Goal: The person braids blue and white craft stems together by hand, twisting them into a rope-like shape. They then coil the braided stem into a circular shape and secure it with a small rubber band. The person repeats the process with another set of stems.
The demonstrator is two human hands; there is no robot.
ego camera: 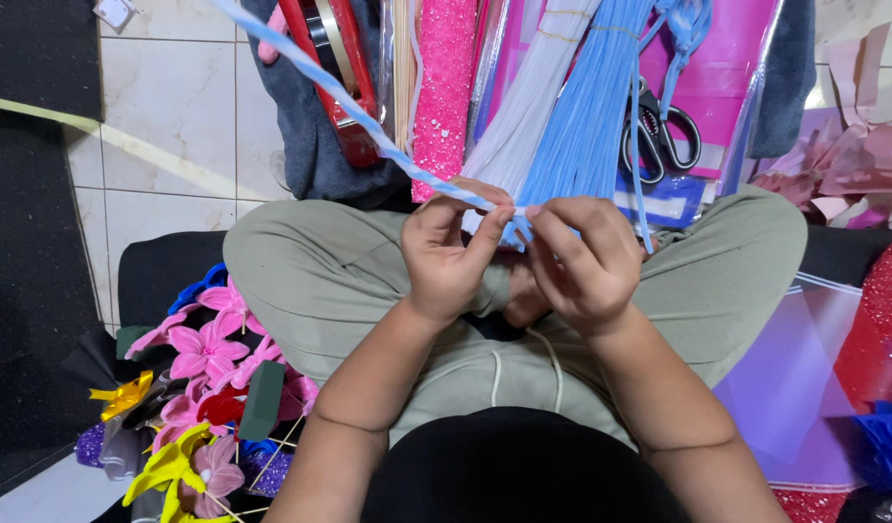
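White floor tiles fill the top left, with a black mat along the left edge. You sit cross-legged in grey-green trousers, forearms angled in from the bottom edge, both hands raised over your lap. Your left hand pinches the blue-and-white twisted stem between thumb and forefinger; it runs up to the top left corner. Your right hand is pinched shut on the same stem's near end, touching the left fingers. The exact stem tip is hidden between the fingertips. Bundles of blue stems and white stems lie beyond your knees, with scissors and a pink glitter roll. Pink flowers are piled at bottom left, partly cut off.
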